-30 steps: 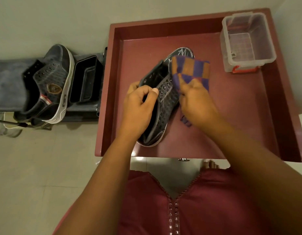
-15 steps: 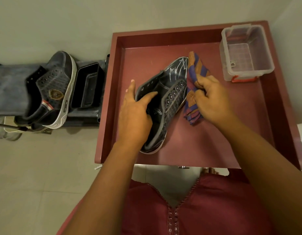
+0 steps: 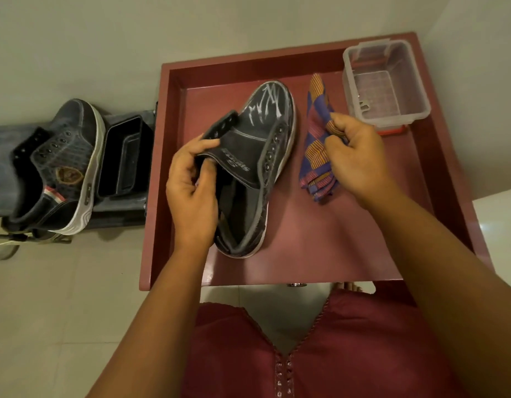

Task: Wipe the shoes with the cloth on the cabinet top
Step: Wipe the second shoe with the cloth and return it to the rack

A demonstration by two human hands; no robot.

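Shoe (image 3: 257,156) dark, scuffed; cloth (image 3: 317,156) striped, crumpled.

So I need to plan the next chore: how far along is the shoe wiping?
Done: nothing can be confirmed; the shoe on the cabinet top has pale streaks on its toe. In hand: the left hand holds its tongue, the right hand grips the cloth beside the shoe, not touching it. Left: wiping this shoe, then the second shoe on the side rack.
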